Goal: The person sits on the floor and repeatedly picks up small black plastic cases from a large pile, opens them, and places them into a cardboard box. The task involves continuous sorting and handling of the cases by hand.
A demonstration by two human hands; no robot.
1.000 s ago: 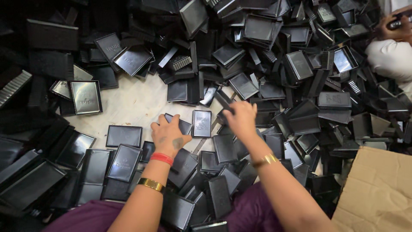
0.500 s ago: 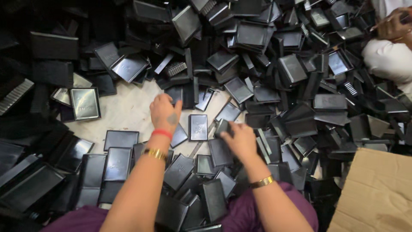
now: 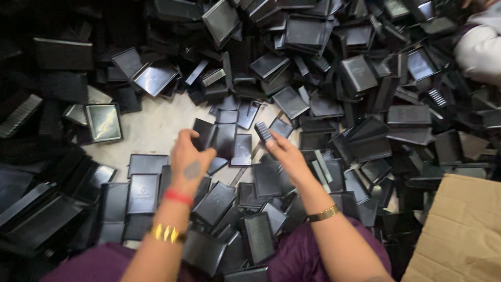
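Heaps of flat black plastic tray parts (image 3: 313, 78) cover the floor around me. My left hand (image 3: 189, 157), with a red band and a gold bangle on the wrist, grips the corner of one flat black tray piece (image 3: 202, 133) above the pale floor. My right hand (image 3: 284, 152), a gold bangle on its wrist, holds a small ribbed black piece (image 3: 264, 131) at its fingertips. Flat trays (image 3: 143, 193) lie in rows just below my left hand.
A patch of pale floor (image 3: 156, 125) shows among the parts. A brown cardboard box (image 3: 459, 230) stands at lower right. Another person's white sleeve (image 3: 477, 49) is at upper right. A shiny silver-lined tray (image 3: 103, 122) lies at the left.
My left hand dropped back from the floor patch and took hold of a flat tray piece. My right hand moved up and left and now holds a small ribbed piece.
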